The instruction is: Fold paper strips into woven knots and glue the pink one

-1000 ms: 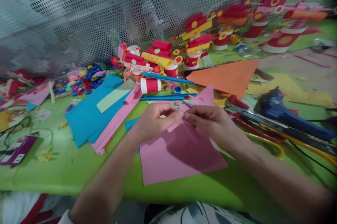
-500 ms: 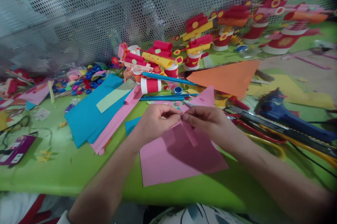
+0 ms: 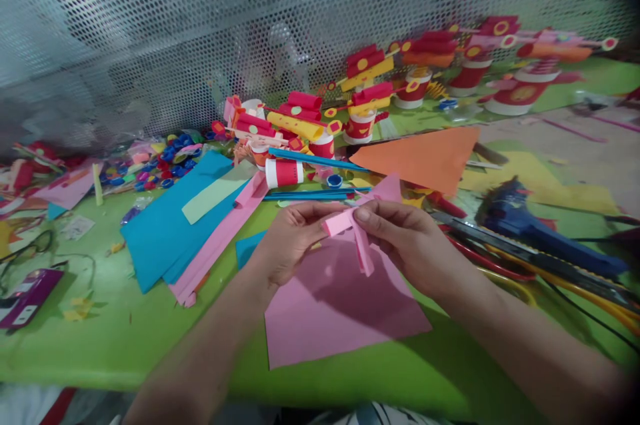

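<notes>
A narrow pink paper strip (image 3: 363, 253) is folded between my two hands, one end hanging down and another part pointing left. My left hand (image 3: 293, 238) is closed, pinching the left-hand part between thumb and fingers. Thumb and fingers of my right hand (image 3: 413, 235) grip the strip near its fold. Beneath both hands lies a large pink paper sheet (image 3: 345, 325). Blue paper strips (image 3: 315, 194) lie just beyond the fingers, near a small blue cap (image 3: 334, 181). A red and white paper cup (image 3: 285, 173) rests on its side behind them.
To the right are a blue glue gun (image 3: 545, 228), a box cutter (image 3: 500, 238) and scissors with a red handle (image 3: 493, 260). Blue paper sheets (image 3: 155, 232) lie left. Several decorated cups (image 3: 360, 125) stand by the perforated metal screen (image 3: 200, 32). Orange paper (image 3: 425, 158) lies behind.
The pink strip has been turned, so a folded part now shows pointing left beside the hanging end. My left hand has shifted slightly left, away from the right fingertips.
</notes>
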The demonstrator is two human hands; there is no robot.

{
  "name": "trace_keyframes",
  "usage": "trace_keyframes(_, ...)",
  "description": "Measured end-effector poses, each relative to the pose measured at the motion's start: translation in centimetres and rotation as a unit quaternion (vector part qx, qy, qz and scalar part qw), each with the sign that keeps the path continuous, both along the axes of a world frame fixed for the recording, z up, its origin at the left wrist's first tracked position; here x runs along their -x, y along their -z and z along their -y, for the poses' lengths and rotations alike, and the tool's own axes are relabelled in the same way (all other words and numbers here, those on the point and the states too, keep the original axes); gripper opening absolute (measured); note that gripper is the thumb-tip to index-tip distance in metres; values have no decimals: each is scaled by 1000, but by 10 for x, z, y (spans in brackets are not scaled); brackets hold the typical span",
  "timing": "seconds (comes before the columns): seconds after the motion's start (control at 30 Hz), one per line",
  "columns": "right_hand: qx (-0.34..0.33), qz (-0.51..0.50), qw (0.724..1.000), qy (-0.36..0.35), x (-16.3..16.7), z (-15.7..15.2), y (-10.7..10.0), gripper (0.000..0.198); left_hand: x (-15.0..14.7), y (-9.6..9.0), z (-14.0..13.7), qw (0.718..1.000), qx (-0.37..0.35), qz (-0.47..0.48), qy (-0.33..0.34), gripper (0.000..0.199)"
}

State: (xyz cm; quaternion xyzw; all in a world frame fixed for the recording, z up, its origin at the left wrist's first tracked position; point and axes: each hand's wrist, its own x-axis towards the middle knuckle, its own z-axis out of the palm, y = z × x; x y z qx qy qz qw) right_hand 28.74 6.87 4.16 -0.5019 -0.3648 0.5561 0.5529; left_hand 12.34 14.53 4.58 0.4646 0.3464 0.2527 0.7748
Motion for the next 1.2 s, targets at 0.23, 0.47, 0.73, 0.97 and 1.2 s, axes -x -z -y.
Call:
trace_keyframes(0.23,-55,97,993,34,3,2,-1,34,-7,7,1,997,40,65,-23,25)
trace_keyframes(0.47,-75,123,989,38,4,3,-1,29,-5,11,3,994,40,103,-21,24)
trace_keyframes(0.73,-105,197,970,98,6,6,1,32,-9,8,6,995,28,90,-44,21)
trace_keyframes(0.97,-155,313,924,158,7,8,9,17,-10,5,13,984,-157,32,-77,15)
trace_keyframes(1.2,-176,369,899,156,7,11,8,7,-15,10,19,984,-137,52,-96,15)
